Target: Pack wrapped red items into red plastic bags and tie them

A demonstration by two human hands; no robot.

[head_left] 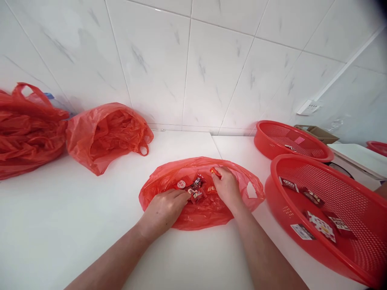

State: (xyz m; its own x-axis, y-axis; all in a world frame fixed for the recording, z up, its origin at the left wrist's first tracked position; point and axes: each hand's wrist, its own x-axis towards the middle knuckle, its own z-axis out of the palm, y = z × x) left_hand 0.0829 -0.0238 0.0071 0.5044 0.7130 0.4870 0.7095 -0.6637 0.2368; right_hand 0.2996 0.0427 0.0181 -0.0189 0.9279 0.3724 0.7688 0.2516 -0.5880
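A red plastic bag [199, 219] lies spread open on the white table, with several small wrapped snack packets [196, 189] in dark red and brown at its middle. Over the bag's near left side, my left hand [165, 209] has its fingers pressed together, their tips at the packets; what they grip is hidden. My right hand [228, 187] is closed on a small red and yellow wrapped candy [215, 172], held by the fingertips above the bag's right part.
To the right stand two red perforated baskets; the near basket [279, 193] holds several packets, the far basket [261, 147] at least one. Crumpled red bags [105, 133] lie at the left. A tiled wall [157, 72] closes off the back, with a cardboard box [325, 135] at far right.
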